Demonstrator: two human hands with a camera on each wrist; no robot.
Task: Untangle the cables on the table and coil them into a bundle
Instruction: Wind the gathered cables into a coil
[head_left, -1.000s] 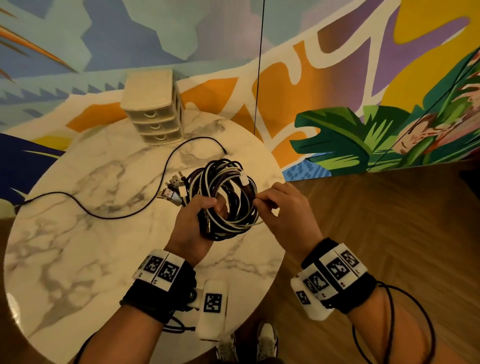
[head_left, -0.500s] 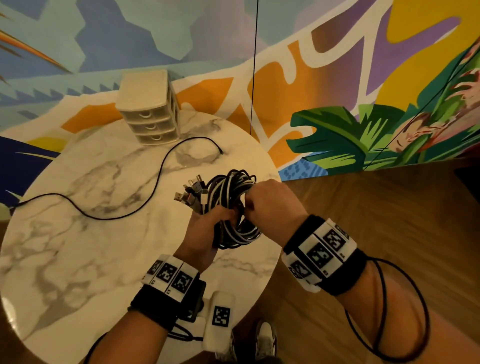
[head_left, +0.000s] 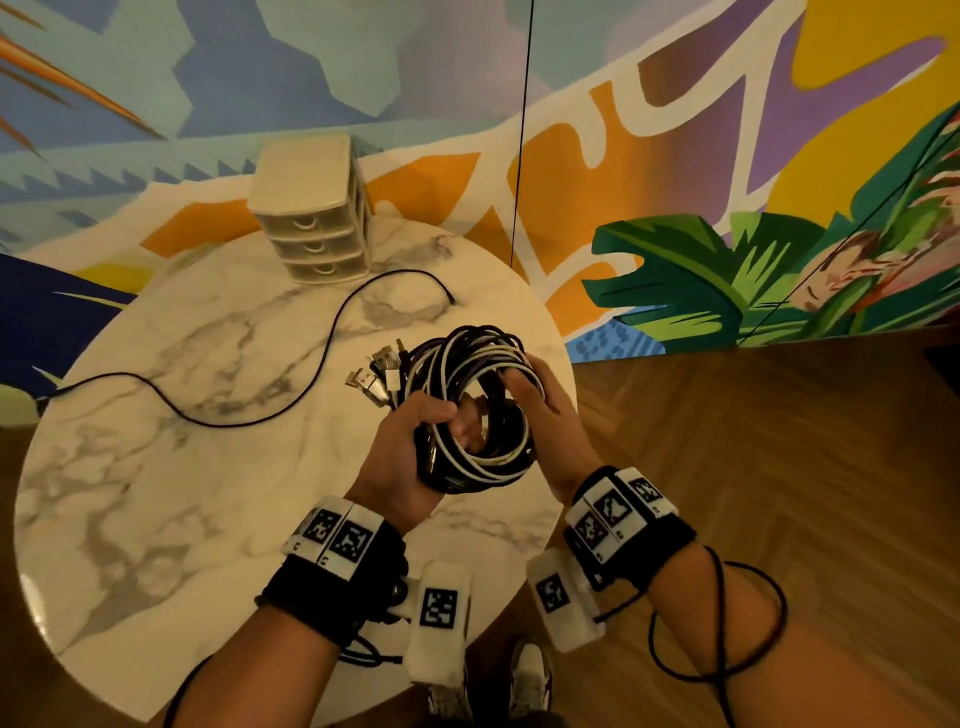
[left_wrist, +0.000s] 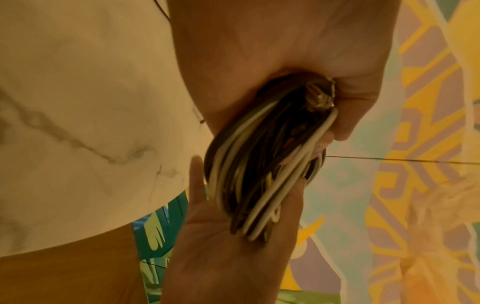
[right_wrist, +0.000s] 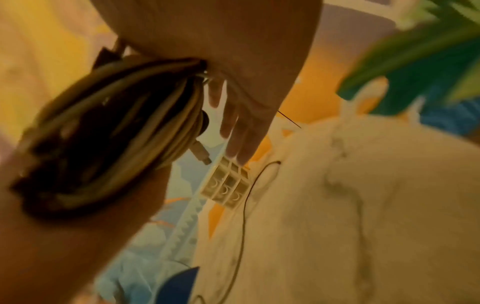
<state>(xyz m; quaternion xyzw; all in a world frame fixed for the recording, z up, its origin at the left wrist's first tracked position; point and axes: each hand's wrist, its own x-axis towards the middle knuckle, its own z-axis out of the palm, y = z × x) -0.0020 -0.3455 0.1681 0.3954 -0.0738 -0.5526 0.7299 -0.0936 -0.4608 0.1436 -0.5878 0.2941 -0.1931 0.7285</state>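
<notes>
A coiled bundle of black, white and purple cables (head_left: 470, 400) is held above the marble table (head_left: 156, 519). My left hand (head_left: 410, 447) grips the coil's lower left part, fingers curled through the loop. Several metal connectors (head_left: 374, 376) stick out to the upper left. My right hand (head_left: 545, 410) lies flat against the coil's right side with straight fingers. In the left wrist view the coil (left_wrist: 259, 164) rests on the right hand's open palm (left_wrist: 221, 246). One loose black cable (head_left: 336, 327) lies stretched across the table.
A small cream three-drawer unit (head_left: 311, 208) stands at the table's far edge, by the painted wall. The table's round edge runs just right of my hands, with wooden floor (head_left: 753, 493) beyond. A thin black wire (head_left: 522, 130) hangs down the wall.
My right hand has stopped pinching a strand, passed over the coil's top, and now lies flat against its right side. The left hand has kept its grip.
</notes>
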